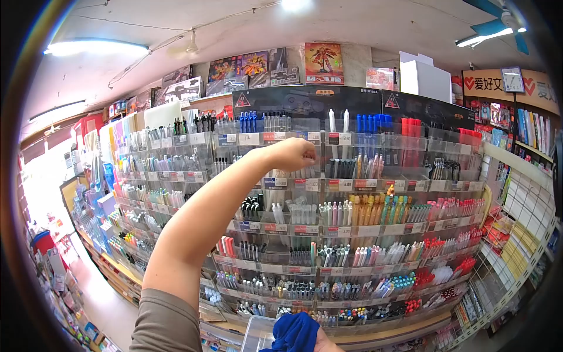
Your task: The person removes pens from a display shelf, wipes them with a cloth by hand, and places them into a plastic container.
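My left hand [293, 154] reaches up in front of the rack's upper tiers, its fingers curled together; what they hold, if anything, is too small to make out. Behind it is a clear divided shelf [231, 138] with price labels. Two white pens [332, 121] stand just right of the hand, with blue pens [373, 123] farther right. At the bottom edge my right hand [325, 341] is partly visible, closed on a bunched dark blue cloth [294, 331]. The cloth lies against a clear plastic box [257, 332].
Tiers of pens and markers [375, 211] fill the rack ahead. Boxed toys [324, 62] stand on top. A white wire grid [513, 234] juts out at the right. On the left, an aisle floor [102, 293] runs beside more shelving.
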